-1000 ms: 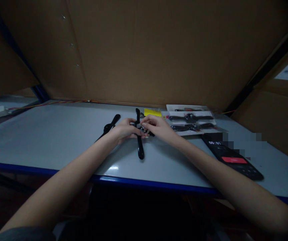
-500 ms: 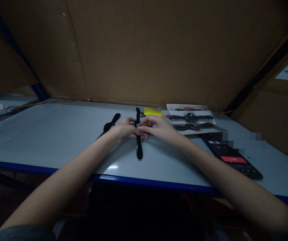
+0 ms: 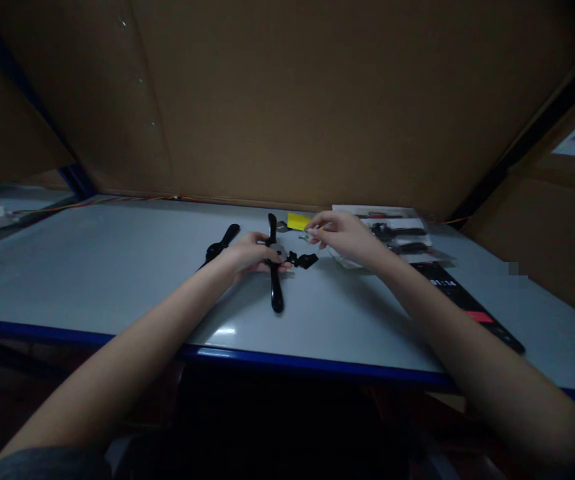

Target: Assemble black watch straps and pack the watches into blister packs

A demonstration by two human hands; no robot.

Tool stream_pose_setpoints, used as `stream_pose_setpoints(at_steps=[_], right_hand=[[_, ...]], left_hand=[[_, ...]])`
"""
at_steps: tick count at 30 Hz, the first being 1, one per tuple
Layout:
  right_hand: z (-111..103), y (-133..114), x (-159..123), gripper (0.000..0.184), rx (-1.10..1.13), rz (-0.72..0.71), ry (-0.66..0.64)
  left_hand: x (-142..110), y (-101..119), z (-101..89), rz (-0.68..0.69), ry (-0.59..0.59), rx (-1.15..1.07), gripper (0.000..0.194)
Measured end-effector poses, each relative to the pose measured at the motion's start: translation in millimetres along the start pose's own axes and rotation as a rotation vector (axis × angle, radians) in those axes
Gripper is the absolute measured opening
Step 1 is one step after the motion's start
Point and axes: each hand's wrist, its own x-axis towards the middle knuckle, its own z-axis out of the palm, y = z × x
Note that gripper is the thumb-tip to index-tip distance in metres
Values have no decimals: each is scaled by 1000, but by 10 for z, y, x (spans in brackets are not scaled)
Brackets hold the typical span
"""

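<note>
My left hand [image 3: 255, 257] is closed around the middle of a black spokeshave [image 3: 277, 290], whose two handles point away from me and toward me. A grey metal piece [image 3: 281, 251] shows at its centre beside my thumb. Just right of it lies a small black part [image 3: 308, 261]. My right hand [image 3: 340, 233] is raised to the right with fingertips pinched on a small shiny metal part [image 3: 304, 236], too small to name exactly. Left of my left hand, a second black spokeshave [image 3: 230, 235] lies on the table, partly hidden by my wrist.
Behind my right hand are clear-bagged black tools [image 3: 407, 232] on white backing. A yellow piece [image 3: 298, 221] and a small dark part [image 3: 282, 227] lie at the back. A phone [image 3: 472, 307] showing a timer rests on the right of the grey table [image 3: 132, 267]. Cardboard [image 3: 287, 100] walls the rear.
My right hand has moved away from the spokeshave, right and slightly up, with a small metal part in its fingertips. The small black part is now exposed. My left hand stays on the spokeshave.
</note>
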Motion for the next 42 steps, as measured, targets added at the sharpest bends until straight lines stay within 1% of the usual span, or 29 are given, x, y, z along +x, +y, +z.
stream_pose_setpoints(at_steps=[1, 2, 3, 5, 6, 8, 10, 12, 14, 15, 16, 19, 21, 22, 24, 26, 28, 30, 32, 35, 38, 42], right_hand=[[3, 52, 16, 7, 41, 111, -54], [11, 98, 29, 9, 69, 184, -103], [20, 135, 38, 13, 79, 218, -143], [31, 180, 48, 21, 51, 225, -194], [29, 189, 50, 25, -1, 221, -209], [8, 194, 48, 30, -179, 185, -204], [-25, 197, 37, 25, -368, 104, -187], [-55, 206, 20, 18, -484, 16, -204], [-70, 220, 4, 31, -510, -37, -238], [-70, 227, 0, 37, -503, -55, -244], [-66, 233, -2, 38, -491, -69, -250], [-41, 252, 15, 27, -434, -35, -323], [-31, 275, 38, 22, -399, -3, -374], [-32, 290, 50, 21, -388, -1, -377], [-49, 316, 72, 18, -372, -26, -323], [-76, 317, 85, 15, -336, -69, -204], [-95, 275, 79, 16, -260, -140, -85], [-86, 192, 51, 19, -138, -237, -37], [-43, 95, 5, 17, -10, -332, -83], [34, -9, -60, 10, 78, -418, -217], [55, -16, -80, 12, 81, -430, -300], [23, 42, -64, 15, 124, -415, -334]], left_hand=[[20, -2, -18, 9, 7, -17, 64], [41, -4, -36, 22, 6, -32, 61], [61, -6, -53, 39, 4, -41, 57], [89, -7, -77, 72, 2, -45, 45], [95, -6, -82, 82, 6, -42, 40], [95, -2, -81, 84, 9, -32, 31], [86, 1, -73, 73, 0, -27, 26], [80, 0, -67, 61, -6, -26, 26], [77, -1, -62, 47, -15, -23, 29], [75, 0, -60, 39, -21, -21, 32], [71, 3, -56, 31, -30, -18, 34], [46, 19, -42, 3, -50, -5, 40], [26, 29, -35, -21, -78, 2, 39], [19, 31, -35, -35, -99, 2, 37], [14, 31, -41, -64, -148, -4, 31], [19, 28, -52, -113, -197, -22, 26], [22, 30, -58, -167, -228, -57, 26], [13, 42, -53, -204, -252, -99, 28], [-10, 62, -40, -220, -283, -126, 30], [-47, 93, -24, -224, -356, -138, 31], [-56, 104, -31, -212, -404, -111, 26], [-41, 85, -58, -167, -463, -27, 21]])
